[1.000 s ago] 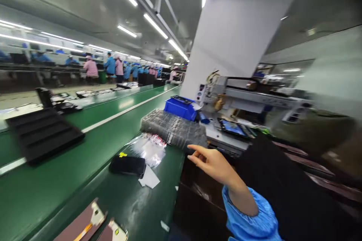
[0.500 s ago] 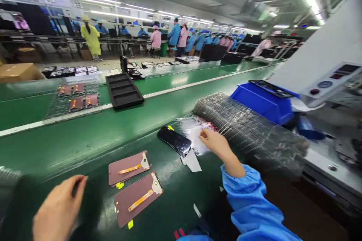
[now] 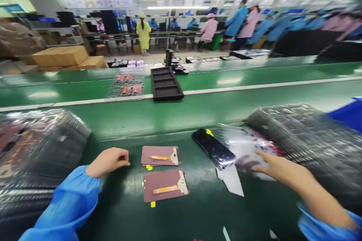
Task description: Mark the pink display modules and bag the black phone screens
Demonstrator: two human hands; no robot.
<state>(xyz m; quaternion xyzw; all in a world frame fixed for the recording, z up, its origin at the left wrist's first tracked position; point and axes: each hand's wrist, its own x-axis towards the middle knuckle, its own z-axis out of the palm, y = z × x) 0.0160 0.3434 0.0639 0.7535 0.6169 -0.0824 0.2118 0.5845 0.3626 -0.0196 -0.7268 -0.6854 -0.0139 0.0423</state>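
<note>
Two brown phone panels with orange flex strips lie side by side on the dark green bench: the far panel (image 3: 160, 156) and the near panel (image 3: 165, 190). My left hand (image 3: 108, 161), in a blue sleeve, rests just left of the far panel with its fingers curled in and nothing visible in them. My right hand (image 3: 275, 168) reaches onto a pile of clear plastic films (image 3: 246, 147), fingers smeared by motion. A stack of black glass screens (image 3: 213, 153) lies between the panels and the films, on a white sheet (image 3: 232, 182).
Stacks of clear blister trays stand at my left (image 3: 36, 150) and right (image 3: 305, 135). A green conveyor belt (image 3: 198, 109) runs across, carrying a black slotted tray (image 3: 165, 83) and a clear tray of panels (image 3: 127, 84). Other workers stand far behind.
The view swung left from the machine to the bench. My right hand moved onto the film pile. My left hand came in and settled beside the far panel.
</note>
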